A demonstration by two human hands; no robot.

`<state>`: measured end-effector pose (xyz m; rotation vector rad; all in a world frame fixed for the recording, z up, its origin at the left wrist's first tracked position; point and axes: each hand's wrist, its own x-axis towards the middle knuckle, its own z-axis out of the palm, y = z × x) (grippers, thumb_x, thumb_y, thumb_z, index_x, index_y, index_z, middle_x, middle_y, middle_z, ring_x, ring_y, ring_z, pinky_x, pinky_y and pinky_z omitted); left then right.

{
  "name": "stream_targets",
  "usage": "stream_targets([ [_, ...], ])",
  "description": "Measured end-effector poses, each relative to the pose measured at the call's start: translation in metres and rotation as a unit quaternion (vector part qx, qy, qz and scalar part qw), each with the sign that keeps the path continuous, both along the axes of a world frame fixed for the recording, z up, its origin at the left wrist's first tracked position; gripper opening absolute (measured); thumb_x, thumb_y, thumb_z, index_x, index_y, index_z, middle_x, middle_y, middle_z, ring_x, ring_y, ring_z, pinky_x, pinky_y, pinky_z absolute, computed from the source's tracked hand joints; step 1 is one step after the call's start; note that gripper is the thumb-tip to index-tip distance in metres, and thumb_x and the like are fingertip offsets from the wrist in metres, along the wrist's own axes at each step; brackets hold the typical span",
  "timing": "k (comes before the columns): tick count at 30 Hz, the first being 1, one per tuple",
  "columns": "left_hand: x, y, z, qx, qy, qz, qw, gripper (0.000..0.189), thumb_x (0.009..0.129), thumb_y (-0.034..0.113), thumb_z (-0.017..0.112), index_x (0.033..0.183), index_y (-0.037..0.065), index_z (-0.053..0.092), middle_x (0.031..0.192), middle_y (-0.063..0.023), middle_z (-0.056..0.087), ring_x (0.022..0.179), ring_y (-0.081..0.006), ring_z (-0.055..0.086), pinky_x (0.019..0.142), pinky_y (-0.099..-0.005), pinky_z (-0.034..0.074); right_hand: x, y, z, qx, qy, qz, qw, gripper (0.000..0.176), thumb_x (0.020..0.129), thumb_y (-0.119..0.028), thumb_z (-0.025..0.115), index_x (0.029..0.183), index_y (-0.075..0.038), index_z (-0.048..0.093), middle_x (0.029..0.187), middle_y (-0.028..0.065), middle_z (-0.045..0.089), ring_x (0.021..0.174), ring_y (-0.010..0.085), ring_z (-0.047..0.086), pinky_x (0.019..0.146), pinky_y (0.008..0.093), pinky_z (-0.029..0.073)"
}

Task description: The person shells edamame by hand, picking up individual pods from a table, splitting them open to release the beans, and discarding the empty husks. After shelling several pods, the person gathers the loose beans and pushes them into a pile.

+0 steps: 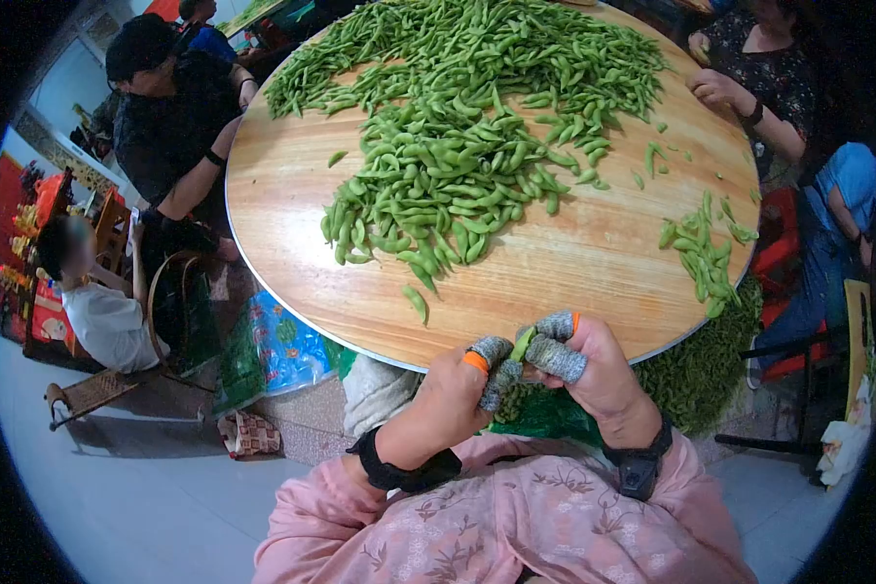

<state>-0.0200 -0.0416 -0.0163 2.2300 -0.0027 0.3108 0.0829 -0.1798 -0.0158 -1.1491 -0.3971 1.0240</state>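
Between my two hands, just past the near edge of the round wooden table [302, 263], is a green pod [522, 345]. My left hand [457, 389] pinches one end of it, and my right hand [594, 370] pinches the other. Grey knitted covers with orange bands wrap the thumbs and some fingers of both hands. A large heap of green pods [448, 175] spreads over the middle and far side of the table. One loose pod [416, 304] lies on the wood in front of my left hand.
A smaller pod pile [701, 255] lies near the right edge. People sit at the left [156, 107] and right [779, 88] of the table. Below the near right edge is a mass of green pieces [696, 380]. A blue plastic bag [284, 346] lies lower left.
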Motion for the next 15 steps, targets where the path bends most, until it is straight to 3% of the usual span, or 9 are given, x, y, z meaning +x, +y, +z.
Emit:
stream_targets([
  [4, -0.001, -0.005, -0.010, 0.037, -0.046, 0.025, 0.998, 0.014, 0.075, 0.004, 0.051, 0.088, 0.000, 0.051, 0.070, -0.0141, 0.055, 0.062, -0.0271, 0.055, 0.058, -0.0312, 0.044, -0.002, 0.003, 0.006, 0.000, -0.010, 0.012, 1.000, 0.008, 0.079, -0.007, 0.054, 0.082, 0.000, 0.056, 0.073, -0.0005, 0.056, 0.063, 0.0053, 0.050, 0.057, 0.0189, 0.041],
  [6, 0.000, -0.009, -0.015, -0.091, -0.047, 0.071, 0.992, 0.012, 0.080, 0.010, 0.048, 0.086, 0.001, 0.051, 0.066, -0.0095, 0.055, 0.058, -0.0211, 0.054, 0.053, -0.0296, 0.043, -0.002, 0.005, 0.007, 0.007, -0.016, 0.006, 1.000, 0.008, 0.078, -0.005, 0.054, 0.082, 0.002, 0.056, 0.075, 0.0012, 0.057, 0.065, 0.0064, 0.051, 0.059, 0.0198, 0.042],
  [7, 0.001, -0.010, -0.016, -0.091, -0.047, 0.070, 0.992, 0.012, 0.080, 0.010, 0.048, 0.086, 0.001, 0.051, 0.066, -0.0095, 0.055, 0.058, -0.0211, 0.054, 0.053, -0.0296, 0.043, -0.004, 0.005, 0.005, 0.007, -0.016, 0.006, 1.000, 0.008, 0.078, -0.005, 0.054, 0.082, 0.002, 0.056, 0.075, 0.0012, 0.057, 0.065, 0.0064, 0.051, 0.059, 0.0198, 0.042],
  [9, 0.002, -0.011, -0.017, -0.196, -0.044, 0.104, 0.974, 0.008, 0.081, 0.007, 0.045, 0.079, 0.002, 0.051, 0.061, -0.0105, 0.051, 0.053, -0.0248, 0.051, 0.049, -0.0297, 0.040, -0.006, 0.006, 0.000, 0.025, -0.176, -0.048, 0.983, 0.009, 0.075, -0.002, 0.056, 0.082, 0.003, 0.056, 0.075, 0.0039, 0.057, 0.066, 0.0103, 0.053, 0.060, 0.0232, 0.044],
  [10, 0.001, -0.010, -0.019, -0.197, -0.044, 0.105, 0.974, 0.008, 0.081, 0.007, 0.045, 0.079, 0.002, 0.051, 0.061, -0.0105, 0.051, 0.053, -0.0248, 0.051, 0.049, -0.0297, 0.040, -0.006, 0.006, -0.002, 0.024, -0.175, -0.047, 0.983, 0.009, 0.075, -0.002, 0.056, 0.082, 0.003, 0.056, 0.075, 0.0039, 0.057, 0.066, 0.0103, 0.053, 0.060, 0.0232, 0.044],
  [12, 0.000, -0.007, -0.022, -0.354, 0.014, 0.076, 0.932, 0.014, 0.085, 0.017, 0.044, 0.081, 0.005, 0.050, 0.064, 0.0001, 0.050, 0.055, -0.0095, 0.048, 0.047, -0.0212, 0.037, -0.004, 0.004, -0.004, 0.057, -0.321, -0.038, 0.945, 0.012, 0.071, -0.001, 0.058, 0.082, 0.003, 0.056, 0.075, 0.0069, 0.056, 0.068, 0.0144, 0.055, 0.061, 0.0258, 0.044],
  [13, 0.001, -0.008, -0.020, -0.354, 0.014, 0.076, 0.932, 0.014, 0.085, 0.017, 0.044, 0.081, 0.005, 0.050, 0.064, 0.0001, 0.050, 0.055, -0.0095, 0.048, 0.047, -0.0212, 0.037, -0.002, 0.004, -0.003, 0.057, -0.321, -0.038, 0.945, 0.012, 0.071, -0.001, 0.058, 0.082, 0.003, 0.056, 0.075, 0.0069, 0.056, 0.068, 0.0144, 0.055, 0.061, 0.0258, 0.044],
  [15, 0.003, -0.010, -0.014, -0.548, 0.110, 0.120, 0.820, 0.014, 0.086, 0.019, 0.043, 0.082, 0.006, 0.048, 0.067, 0.0000, 0.049, 0.056, -0.0079, 0.046, 0.047, -0.0201, 0.035, 0.001, 0.005, 0.001, 0.063, -0.486, -0.027, 0.871, 0.014, 0.069, 0.000, 0.058, 0.082, 0.001, 0.058, 0.075, 0.0098, 0.055, 0.069, 0.0170, 0.056, 0.061, 0.0273, 0.044],
])
